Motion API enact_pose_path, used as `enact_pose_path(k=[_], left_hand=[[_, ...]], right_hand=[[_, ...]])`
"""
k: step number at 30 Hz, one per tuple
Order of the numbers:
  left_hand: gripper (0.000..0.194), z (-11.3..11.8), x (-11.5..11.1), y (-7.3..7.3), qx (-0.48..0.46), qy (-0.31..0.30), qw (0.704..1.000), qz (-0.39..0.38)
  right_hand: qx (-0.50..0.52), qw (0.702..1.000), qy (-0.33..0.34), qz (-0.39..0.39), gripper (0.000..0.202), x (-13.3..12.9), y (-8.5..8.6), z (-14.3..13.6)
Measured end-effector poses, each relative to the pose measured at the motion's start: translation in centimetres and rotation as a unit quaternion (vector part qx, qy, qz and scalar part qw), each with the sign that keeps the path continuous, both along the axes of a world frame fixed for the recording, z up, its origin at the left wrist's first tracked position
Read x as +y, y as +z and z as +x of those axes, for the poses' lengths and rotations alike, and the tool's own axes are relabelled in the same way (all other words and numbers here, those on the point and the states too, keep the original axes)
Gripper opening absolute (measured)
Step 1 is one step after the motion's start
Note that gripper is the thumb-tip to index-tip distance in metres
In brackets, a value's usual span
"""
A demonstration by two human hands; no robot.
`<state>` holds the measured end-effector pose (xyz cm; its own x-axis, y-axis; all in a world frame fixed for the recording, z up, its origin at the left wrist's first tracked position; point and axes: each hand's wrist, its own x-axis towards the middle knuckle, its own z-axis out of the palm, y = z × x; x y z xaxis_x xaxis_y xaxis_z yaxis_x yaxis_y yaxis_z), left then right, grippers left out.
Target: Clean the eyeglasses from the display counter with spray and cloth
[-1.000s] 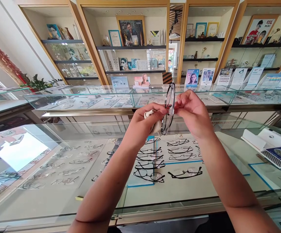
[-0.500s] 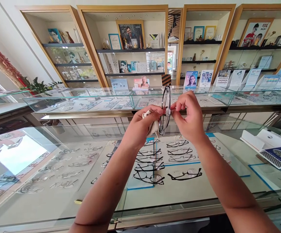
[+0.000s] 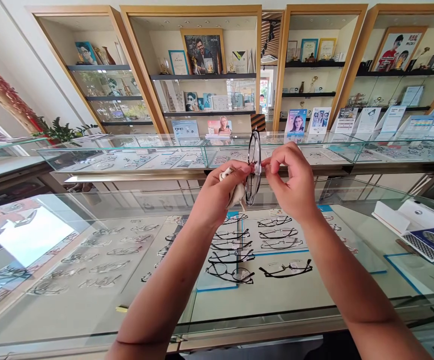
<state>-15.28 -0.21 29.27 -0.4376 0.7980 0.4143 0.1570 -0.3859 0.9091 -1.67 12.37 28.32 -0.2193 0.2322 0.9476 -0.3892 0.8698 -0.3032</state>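
Observation:
A dark, thin-rimmed pair of eyeglasses [image 3: 253,187] is held up in front of me, turned nearly edge-on with its lenses one above the other. My left hand [image 3: 220,192] pinches it near the middle from the left side. A crumpled whitish cloth [image 3: 237,196] is tucked in the same hand. On the other side, my right hand [image 3: 292,182] has thumb and forefinger pinched together close to the lenses. What those fingertips grip is too small to make out. Below the hands, several eyeglass frames [image 3: 230,274] lie in rows in the glass display counter.
The glass counter [image 3: 277,322] spans the space before me. At right stands an open white and blue box [image 3: 432,240]. A second glass case [image 3: 179,160] runs behind, with upright leaflets [image 3: 295,122] on it. Wooden shelves [image 3: 205,77] line the wall.
The eyeglasses have shifted very slightly up and left within the view. Both hands keep nearly the same pose, and the cloth stays in my left hand.

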Motion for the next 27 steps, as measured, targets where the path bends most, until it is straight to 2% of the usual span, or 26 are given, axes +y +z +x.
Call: enact_pose_path(k=[4, 7, 11, 18, 27], left_hand=[[0.022, 0.0, 0.2, -0.2, -0.027, -0.014, 0.999, 0.023], [0.025, 0.0, 0.3, -0.3, -0.05, -0.015, 0.998, 0.045], [0.026, 0.1, 0.3, -0.4, -0.051, -0.006, 0.997, 0.057], [0.025, -0.7, 0.3, -0.9, -0.014, -0.026, 0.999, 0.045], [0.023, -1.3, 0.3, -0.4, 0.035, -0.021, 0.998, 0.046]], right_hand=[[-0.022, 0.998, 0.055, -0.032, 0.016, 0.0, 0.1, 0.3], [-0.047, 0.995, 0.072, -0.042, 0.009, 0.0, 0.1, 0.6], [-0.062, 0.995, 0.067, -0.043, 0.007, -0.1, 0.2, 0.7], [-0.076, 0.996, 0.034, -0.039, 0.011, 0.1, 0.3, 0.8], [-0.072, 0.996, 0.041, -0.039, 0.011, 0.4, 0.6, 1.3]])
